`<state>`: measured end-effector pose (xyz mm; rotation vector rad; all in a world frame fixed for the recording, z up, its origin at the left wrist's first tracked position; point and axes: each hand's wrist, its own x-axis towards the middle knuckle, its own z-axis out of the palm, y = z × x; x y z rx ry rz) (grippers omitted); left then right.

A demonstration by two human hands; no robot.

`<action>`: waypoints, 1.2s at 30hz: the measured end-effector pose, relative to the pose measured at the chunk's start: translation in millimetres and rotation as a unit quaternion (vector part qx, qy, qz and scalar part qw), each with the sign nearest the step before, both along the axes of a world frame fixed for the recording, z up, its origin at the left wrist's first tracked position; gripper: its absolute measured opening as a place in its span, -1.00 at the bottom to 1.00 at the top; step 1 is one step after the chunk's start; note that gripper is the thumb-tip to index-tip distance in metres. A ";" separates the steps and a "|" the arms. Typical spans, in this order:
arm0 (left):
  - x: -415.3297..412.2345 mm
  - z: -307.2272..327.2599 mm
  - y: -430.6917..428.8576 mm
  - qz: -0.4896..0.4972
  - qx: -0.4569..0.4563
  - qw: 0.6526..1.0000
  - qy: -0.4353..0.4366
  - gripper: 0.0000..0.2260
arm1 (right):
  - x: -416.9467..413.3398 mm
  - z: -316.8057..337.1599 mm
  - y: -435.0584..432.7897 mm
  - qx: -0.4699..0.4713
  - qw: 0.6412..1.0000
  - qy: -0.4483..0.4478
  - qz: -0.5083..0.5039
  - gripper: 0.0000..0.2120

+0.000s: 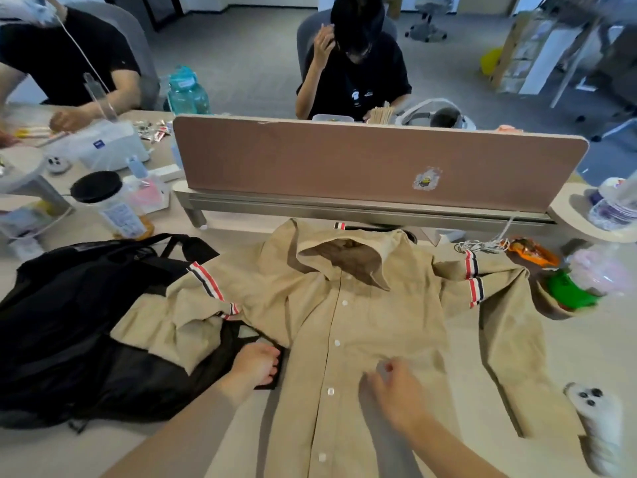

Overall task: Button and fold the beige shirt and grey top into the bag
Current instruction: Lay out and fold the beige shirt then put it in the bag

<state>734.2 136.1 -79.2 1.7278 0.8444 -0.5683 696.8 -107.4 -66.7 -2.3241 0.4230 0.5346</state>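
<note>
A beige button-front shirt [362, 322] is spread at the near edge of the worktop [572, 350], one sleeve draped over a black mesh bag [69, 322]. The left hand [256, 362] is set at its side, grip not discernible. The right hand [393, 384] is held loosely parted and empty. The front could be rucked by a dragged sleeve.

My left hand [256, 363] lies knuckles up, left of the right one and a little farther out. Its fingers [274, 365] are bent under at the tips, and I cannot tell whether they grip anything. My right hand [393, 386] is blurred, back up, thumb and forefinger loosely bent, slightly apart. Both forearms are bare and angle inward toward each other.
</note>
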 end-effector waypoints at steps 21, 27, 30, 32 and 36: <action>-81.7 -16.0 -38.0 -0.230 0.118 0.950 -0.177 -0.93 | -42.6 34.1 -66.3 0.053 0.967 -0.166 -0.184 -0.77; -100.2 5.6 -94.9 -0.247 0.270 0.902 -0.229 -0.71 | -48.3 11.6 -88.0 0.108 0.966 -0.110 -0.206 -0.62; -99.4 6.1 -126.3 -0.329 0.351 0.848 -0.223 -0.73 | -46.0 6.3 -93.5 0.110 0.971 -0.117 -0.180 -0.62; -101.1 1.7 -139.7 -0.366 0.370 0.832 -0.195 -0.73 | -43.2 2.2 -97.1 0.110 0.973 -0.118 -0.168 -0.61; -109.2 -9.8 -133.4 -0.286 0.349 0.876 -0.170 -0.84 | -41.9 -4.6 -104.4 0.083 0.980 -0.114 -0.140 -0.62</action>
